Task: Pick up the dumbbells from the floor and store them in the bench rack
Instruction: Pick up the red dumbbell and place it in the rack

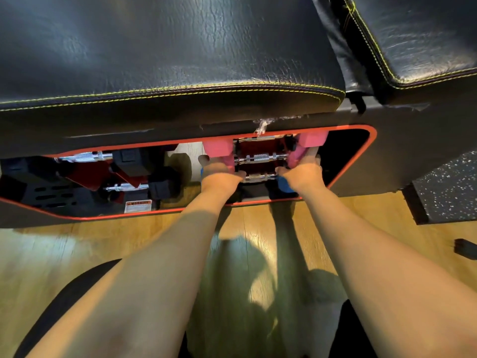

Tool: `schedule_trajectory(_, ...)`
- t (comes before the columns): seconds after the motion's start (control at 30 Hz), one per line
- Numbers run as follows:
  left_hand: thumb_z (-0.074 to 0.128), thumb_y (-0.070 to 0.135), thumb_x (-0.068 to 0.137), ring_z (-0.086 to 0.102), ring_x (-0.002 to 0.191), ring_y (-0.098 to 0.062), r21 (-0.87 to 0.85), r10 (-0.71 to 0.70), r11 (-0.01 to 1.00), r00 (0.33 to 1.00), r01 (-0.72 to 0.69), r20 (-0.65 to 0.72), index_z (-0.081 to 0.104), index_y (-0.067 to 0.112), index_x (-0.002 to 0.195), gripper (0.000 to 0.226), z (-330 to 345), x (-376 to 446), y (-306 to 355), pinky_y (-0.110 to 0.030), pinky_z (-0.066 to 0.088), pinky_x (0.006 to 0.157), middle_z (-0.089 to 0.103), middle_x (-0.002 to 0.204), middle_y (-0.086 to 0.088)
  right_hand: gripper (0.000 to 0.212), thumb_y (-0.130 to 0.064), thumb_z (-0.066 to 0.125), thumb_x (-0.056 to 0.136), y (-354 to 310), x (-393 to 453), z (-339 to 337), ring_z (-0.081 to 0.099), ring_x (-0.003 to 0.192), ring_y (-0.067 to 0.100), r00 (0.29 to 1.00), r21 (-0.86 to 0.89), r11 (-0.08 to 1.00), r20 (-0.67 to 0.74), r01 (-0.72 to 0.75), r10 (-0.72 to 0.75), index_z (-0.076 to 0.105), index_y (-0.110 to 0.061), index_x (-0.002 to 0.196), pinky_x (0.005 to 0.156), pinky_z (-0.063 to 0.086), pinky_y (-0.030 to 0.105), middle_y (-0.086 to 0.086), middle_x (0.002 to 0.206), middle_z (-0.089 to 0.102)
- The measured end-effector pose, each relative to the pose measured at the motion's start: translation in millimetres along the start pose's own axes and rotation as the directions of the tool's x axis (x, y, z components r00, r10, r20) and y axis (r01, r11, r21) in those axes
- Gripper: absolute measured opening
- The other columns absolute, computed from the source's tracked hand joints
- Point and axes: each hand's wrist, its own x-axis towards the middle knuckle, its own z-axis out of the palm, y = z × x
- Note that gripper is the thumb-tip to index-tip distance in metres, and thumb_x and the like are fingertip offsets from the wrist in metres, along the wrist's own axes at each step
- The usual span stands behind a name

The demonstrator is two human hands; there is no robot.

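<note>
Both my hands are inside the bench rack opening: my left hand (221, 174) and my right hand (300, 171) each curl around one end of a blue dumbbell (285, 184), whose chrome bar shows between them, as I set it on the lowest rung of the red cradle (260, 147). Whether it is fully seated I cannot tell, since my hands cover its heads. Just above it sits a pink dumbbell (218, 151) on its rung, and a bare chrome handle lies between the two. To the left in the same red-trimmed opening (371, 140), two black dumbbells (131, 164) rest on a second cradle. The wooden floor (77, 254) in view holds no dumbbell, so I judge this is among the last to store, though much of the floor lies outside my view.
</note>
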Motion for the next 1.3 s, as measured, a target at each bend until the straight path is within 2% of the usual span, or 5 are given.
schedule_trajectory(0.43,0.075,0.049,0.076,0.069,0.097,-0.027,-0.036,-0.066,0.997,0.998,0.066,0.000,0.063,0.008,0.103,0.051,-1,7,2,-0.040,0.057,0.089,0.069,0.105,-0.013,0.079,-0.038,0.074,0.081,2,-3,1,0.044,0.119,0.042,0.997,-0.107,0.993,-0.041,0.053,-0.058,0.027,-0.011,0.140,0.096,0.038,0.043,0.018,0.127,0.050)
schedule_trajectory(0.63,0.071,0.061,0.066,0.064,0.094,-0.026,0.047,-0.047,0.998,0.997,0.049,-0.053,0.059,0.014,0.110,0.066,1,11,-2,-0.037,0.055,0.082,0.057,0.122,-0.008,0.077,-0.039,0.073,0.081,1,-2,1,0.043,0.120,0.042,0.999,-0.106,0.994,-0.023,0.026,-0.028,0.030,-0.010,0.138,0.097,0.038,0.042,0.017,0.128,0.048)
schedule_trajectory(0.77,0.067,0.047,0.085,0.063,0.106,-0.033,0.024,-0.011,1.000,0.999,0.011,0.032,0.064,0.006,0.116,0.052,-1,3,-4,-0.041,0.051,0.091,0.055,0.094,-0.012,0.080,-0.048,0.072,0.079,1,1,0,0.043,0.121,0.040,1.000,-0.141,0.990,-0.010,-0.004,0.003,0.032,-0.010,0.137,0.094,0.039,0.042,0.014,0.126,0.049)
schedule_trajectory(0.93,0.074,0.057,0.068,0.067,0.080,-0.025,0.069,-0.021,0.997,0.997,0.027,-0.076,0.060,0.012,0.105,0.059,2,11,1,-0.035,0.056,0.070,0.055,0.130,-0.012,0.083,-0.051,0.071,0.079,2,2,-2,0.039,0.125,0.040,1.000,-0.166,0.986,-0.008,-0.030,0.029,0.032,-0.010,0.140,0.097,0.040,0.043,0.015,0.130,0.048)
schedule_trajectory(1.3,0.076,0.056,0.060,0.068,0.079,-0.025,0.062,-0.043,0.997,0.996,0.048,-0.075,0.062,0.013,0.095,0.057,4,17,-2,-0.038,0.060,0.078,0.058,0.120,-0.009,0.084,-0.053,0.069,0.079,1,-1,-2,0.036,0.129,0.039,0.999,-0.175,0.984,-0.014,-0.039,0.037,0.027,-0.016,0.142,0.099,0.034,0.047,0.011,0.134,0.047)
